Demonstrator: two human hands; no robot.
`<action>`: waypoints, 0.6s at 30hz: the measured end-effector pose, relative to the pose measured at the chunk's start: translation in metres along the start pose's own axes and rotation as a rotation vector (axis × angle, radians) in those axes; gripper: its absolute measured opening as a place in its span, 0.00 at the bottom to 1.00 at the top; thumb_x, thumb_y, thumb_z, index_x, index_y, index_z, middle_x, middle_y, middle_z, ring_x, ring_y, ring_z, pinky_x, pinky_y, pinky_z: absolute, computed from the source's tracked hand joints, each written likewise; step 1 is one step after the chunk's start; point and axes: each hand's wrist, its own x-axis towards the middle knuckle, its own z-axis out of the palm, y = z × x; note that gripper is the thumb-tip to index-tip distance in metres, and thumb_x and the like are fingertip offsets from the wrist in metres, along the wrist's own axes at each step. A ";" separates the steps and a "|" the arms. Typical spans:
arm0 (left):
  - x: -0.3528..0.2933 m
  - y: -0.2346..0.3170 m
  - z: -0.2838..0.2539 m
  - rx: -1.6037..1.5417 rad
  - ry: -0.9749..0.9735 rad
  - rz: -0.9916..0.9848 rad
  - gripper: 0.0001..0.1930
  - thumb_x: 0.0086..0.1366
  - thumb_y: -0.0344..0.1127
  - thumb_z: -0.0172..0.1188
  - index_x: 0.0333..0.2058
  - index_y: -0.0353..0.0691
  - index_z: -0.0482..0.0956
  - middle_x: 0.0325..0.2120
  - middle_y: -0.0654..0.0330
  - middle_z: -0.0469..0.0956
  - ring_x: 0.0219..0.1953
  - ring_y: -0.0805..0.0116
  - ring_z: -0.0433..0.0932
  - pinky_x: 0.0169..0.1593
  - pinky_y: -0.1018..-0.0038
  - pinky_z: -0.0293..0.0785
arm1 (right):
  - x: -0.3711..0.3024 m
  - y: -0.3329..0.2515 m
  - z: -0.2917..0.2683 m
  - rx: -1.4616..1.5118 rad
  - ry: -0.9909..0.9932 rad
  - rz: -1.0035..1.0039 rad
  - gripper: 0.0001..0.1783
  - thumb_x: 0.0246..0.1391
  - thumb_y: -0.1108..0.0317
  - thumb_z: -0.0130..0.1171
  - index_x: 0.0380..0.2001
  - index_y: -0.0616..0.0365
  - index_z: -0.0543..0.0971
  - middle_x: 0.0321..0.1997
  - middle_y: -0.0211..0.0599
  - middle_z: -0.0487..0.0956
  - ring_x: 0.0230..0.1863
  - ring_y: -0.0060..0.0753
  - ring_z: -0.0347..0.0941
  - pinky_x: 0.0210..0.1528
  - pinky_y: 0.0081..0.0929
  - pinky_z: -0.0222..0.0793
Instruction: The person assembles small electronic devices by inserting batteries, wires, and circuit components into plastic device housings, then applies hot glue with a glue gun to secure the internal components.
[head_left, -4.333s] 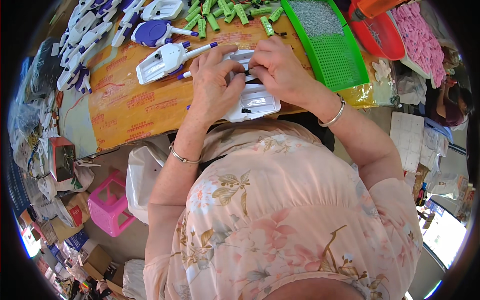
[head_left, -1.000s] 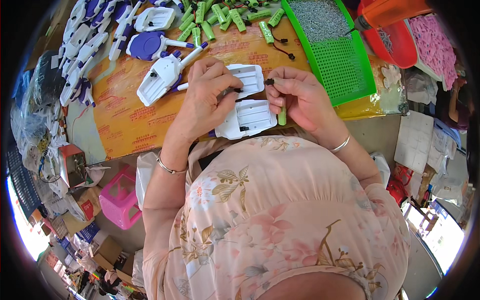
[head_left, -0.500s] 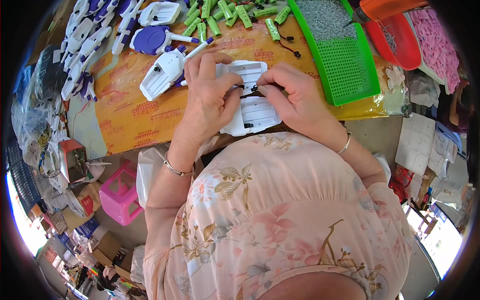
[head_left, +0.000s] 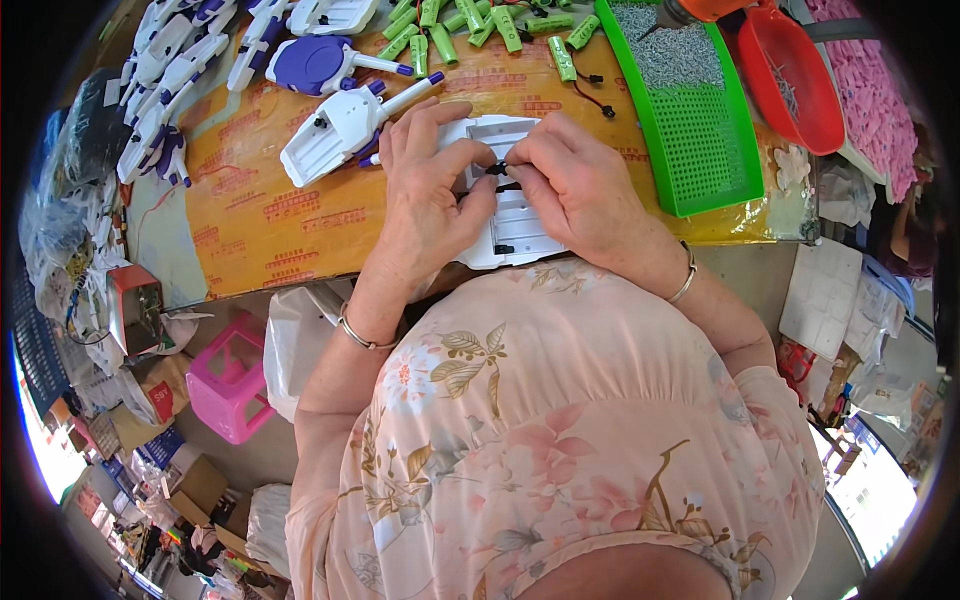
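Note:
Two open white plastic housings lie at the table's front edge under my hands, one farther (head_left: 497, 130) and one nearer (head_left: 518, 225), which has a small black plug inside. My left hand (head_left: 428, 185) is closed at thumb and forefinger on a small black connector (head_left: 497, 169) over the gap between them. From the other side, my right hand (head_left: 585, 190) pinches a black connector end too. Both hands' fingertips almost meet there; whether the two ends are joined cannot be made out. Left of my hands lies another white housing (head_left: 330, 135) with a handle.
Green battery packs (head_left: 505, 30) with wires lie at the back. A green tray (head_left: 705, 150) of screws and a red bowl (head_left: 800, 95) stand right, with a power tool (head_left: 690, 10) above. Purple-and-white handled units (head_left: 165, 60) are piled left. A pink stool (head_left: 230, 385) stands below.
My hands have drawn closer together, and the black ends between my fingertips now touch or nearly touch. The whole view has shifted slightly.

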 end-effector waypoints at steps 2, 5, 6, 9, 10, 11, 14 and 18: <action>0.000 -0.001 0.001 0.005 0.004 -0.003 0.07 0.48 0.29 0.65 0.29 0.42 0.83 0.53 0.52 0.73 0.61 0.47 0.65 0.64 0.48 0.54 | 0.001 -0.001 0.001 -0.013 -0.016 -0.012 0.07 0.52 0.74 0.63 0.33 0.58 0.75 0.34 0.40 0.72 0.35 0.47 0.74 0.32 0.39 0.71; 0.000 0.001 0.004 0.006 0.010 -0.017 0.06 0.48 0.29 0.65 0.29 0.41 0.83 0.53 0.53 0.73 0.61 0.48 0.65 0.65 0.45 0.51 | 0.002 -0.001 0.001 -0.096 -0.011 -0.035 0.08 0.50 0.74 0.64 0.32 0.58 0.74 0.34 0.39 0.72 0.35 0.46 0.74 0.32 0.39 0.71; 0.000 0.001 0.004 0.002 0.010 -0.028 0.06 0.48 0.28 0.65 0.28 0.41 0.83 0.53 0.54 0.73 0.61 0.48 0.65 0.66 0.43 0.50 | 0.002 -0.001 0.001 -0.097 -0.012 -0.037 0.08 0.50 0.74 0.64 0.32 0.58 0.74 0.34 0.39 0.72 0.35 0.46 0.74 0.32 0.39 0.71; 0.000 0.002 0.004 -0.005 0.015 -0.023 0.06 0.49 0.28 0.65 0.28 0.41 0.83 0.53 0.54 0.74 0.61 0.47 0.64 0.67 0.41 0.49 | 0.001 0.000 0.003 -0.120 -0.018 -0.051 0.08 0.49 0.74 0.63 0.31 0.58 0.74 0.34 0.39 0.71 0.35 0.45 0.74 0.31 0.38 0.71; 0.000 0.002 0.004 -0.006 0.016 -0.023 0.06 0.49 0.28 0.65 0.28 0.41 0.83 0.53 0.54 0.74 0.61 0.47 0.64 0.67 0.41 0.49 | 0.001 0.000 0.003 -0.130 -0.020 -0.047 0.08 0.49 0.74 0.63 0.31 0.59 0.74 0.34 0.39 0.71 0.35 0.45 0.74 0.31 0.38 0.71; 0.000 0.002 0.004 0.000 0.012 -0.021 0.06 0.49 0.27 0.65 0.28 0.41 0.83 0.53 0.54 0.74 0.61 0.47 0.64 0.67 0.41 0.49 | 0.001 -0.001 0.003 -0.140 -0.021 -0.043 0.08 0.49 0.74 0.64 0.31 0.59 0.74 0.34 0.39 0.71 0.35 0.45 0.74 0.31 0.37 0.71; 0.001 0.004 0.003 0.045 0.008 -0.005 0.07 0.49 0.26 0.65 0.30 0.40 0.84 0.54 0.55 0.74 0.60 0.50 0.66 0.65 0.49 0.52 | 0.002 -0.002 0.002 -0.197 -0.031 -0.054 0.07 0.48 0.74 0.62 0.30 0.59 0.74 0.32 0.39 0.71 0.35 0.44 0.74 0.31 0.36 0.71; 0.002 0.006 0.005 0.110 0.010 0.028 0.10 0.49 0.24 0.64 0.32 0.39 0.84 0.54 0.57 0.75 0.58 0.53 0.67 0.63 0.56 0.56 | 0.008 -0.009 -0.002 -0.302 -0.060 -0.093 0.06 0.45 0.74 0.61 0.28 0.60 0.74 0.31 0.39 0.71 0.35 0.41 0.74 0.32 0.34 0.72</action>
